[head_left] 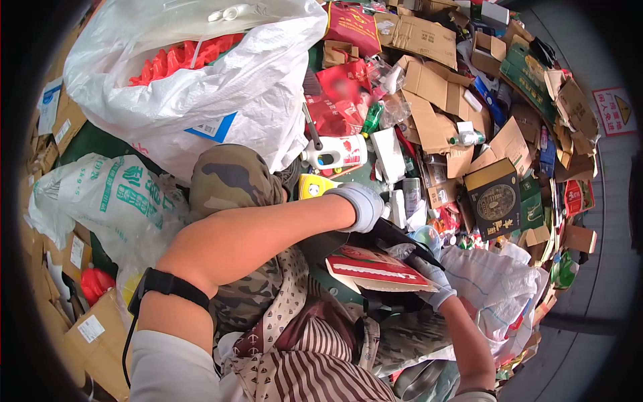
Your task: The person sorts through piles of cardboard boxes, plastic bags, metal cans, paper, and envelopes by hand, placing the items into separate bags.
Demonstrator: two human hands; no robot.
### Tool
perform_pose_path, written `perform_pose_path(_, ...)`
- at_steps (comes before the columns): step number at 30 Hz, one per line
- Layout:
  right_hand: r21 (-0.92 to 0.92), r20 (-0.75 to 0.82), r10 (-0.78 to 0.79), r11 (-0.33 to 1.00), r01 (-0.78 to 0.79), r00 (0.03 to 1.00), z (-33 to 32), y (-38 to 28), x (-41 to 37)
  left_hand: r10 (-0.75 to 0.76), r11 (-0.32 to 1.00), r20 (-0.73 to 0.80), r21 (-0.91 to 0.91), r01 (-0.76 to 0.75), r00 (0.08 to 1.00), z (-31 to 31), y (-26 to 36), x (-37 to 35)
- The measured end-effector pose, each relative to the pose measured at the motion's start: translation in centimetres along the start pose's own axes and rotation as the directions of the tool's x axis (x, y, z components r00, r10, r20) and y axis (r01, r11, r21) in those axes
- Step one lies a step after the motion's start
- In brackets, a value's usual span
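Observation:
My left hand point(362, 205), in a pale glove, is closed on the upper edge of a black bag point(395, 234) in front of my lap. My right hand point(434, 280), gloved too, grips the right end of a flat red and white piece of packaging point(380, 269), which lies over the black bag. Part of the bag's rim runs close by the right fingers. Just above the left wrist are a yellow container point(315, 186) and a white jug point(341, 152) with a red label.
A large white sack point(268, 87) holding red bags stands at the upper left. A clear plastic bag point(114, 201) lies below it. Cardboard, bottles and a black-gold box point(494, 201) pile up at the right. A woven sack point(489, 288) sits beside my right arm.

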State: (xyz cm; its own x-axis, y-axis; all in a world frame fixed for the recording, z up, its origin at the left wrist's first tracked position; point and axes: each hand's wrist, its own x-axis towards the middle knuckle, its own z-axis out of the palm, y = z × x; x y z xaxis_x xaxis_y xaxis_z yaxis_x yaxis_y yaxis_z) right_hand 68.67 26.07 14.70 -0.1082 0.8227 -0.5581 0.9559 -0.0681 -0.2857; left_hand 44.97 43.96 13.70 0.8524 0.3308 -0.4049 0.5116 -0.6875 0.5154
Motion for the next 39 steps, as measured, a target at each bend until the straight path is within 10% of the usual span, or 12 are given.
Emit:
perform_pose_path(11, -0.299, -0.111, -0.414, 0.881, 0.367, 0.903, -8.3, -14.9, -4.2, -0.071, 0.997, -0.005, 0.039, 0.072, 0.997, -0.3, 0.0, 0.8)
perform_pose_path(19, -0.325, -0.281, -0.125, 0.945, 0.028, 0.952, -1.5, -5.8, 4.9, -0.055, 0.997, -0.141, 0.052, 0.063, 0.988, 1.2, 1.1, 0.4)
perform_pose_path(23, -0.371, 0.261, -0.119, 0.904, 0.214, 0.958, 2.9, -9.5, 4.8, -0.051, 0.997, -0.110, 0.054, 0.058, 0.993, 0.2, 0.9, -0.5)
perform_pose_path(27, -0.291, 0.263, -0.036, 0.950, 0.115, 0.964, 8.8, -9.0, 6.8, -0.040, 0.990, -0.139, 0.126, 0.058, 0.989, 1.3, 1.5, -0.5)
perform_pose_path(31, -0.332, 0.200, 0.143, 0.941, -0.070, 0.969, 1.7, -9.1, 8.4, 0.061, 0.976, -0.103, 0.214, -0.038, 0.993, 1.9, 2.6, -2.1)
perform_pose_path(37, -0.231, -0.429, -0.382, 0.923, 0.309, 0.819, 12.9, -0.3, 13.7, -0.045, 0.987, -0.007, 0.151, 0.045, 0.999, 3.3, 5.1, -3.8)
perform_pose_path(39, -0.065, -0.374, -0.164, 0.986, 0.151, 0.913, 12.0, -2.2, 14.0, -0.150, 0.970, -0.038, 0.187, 0.154, 0.988, 3.4, 5.0, -3.6)
